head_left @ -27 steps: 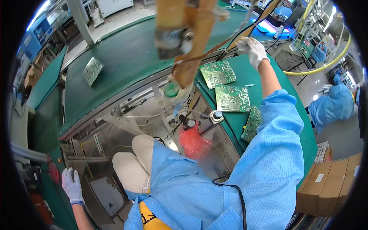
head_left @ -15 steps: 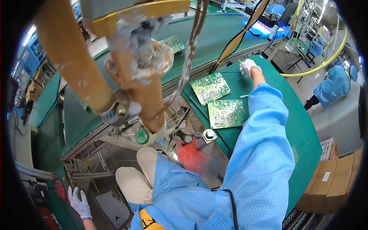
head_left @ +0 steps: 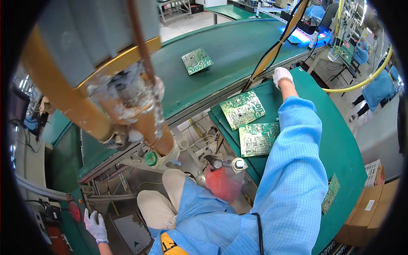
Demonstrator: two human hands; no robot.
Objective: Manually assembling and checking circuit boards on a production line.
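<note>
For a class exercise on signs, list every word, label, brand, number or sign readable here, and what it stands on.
I won't copy wording; marks show here.
Yellow cloth: large dark characters, partly hidden.
Grey panel: dark triangle sign.
Carton: white label, unreadably small.
Black surface, lower right: white lettering, cut off.
Circuit boards: any print too small to read.

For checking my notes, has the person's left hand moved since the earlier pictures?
No, not clearly either way: the left hand stays to the right of and below the red round knob.
</note>
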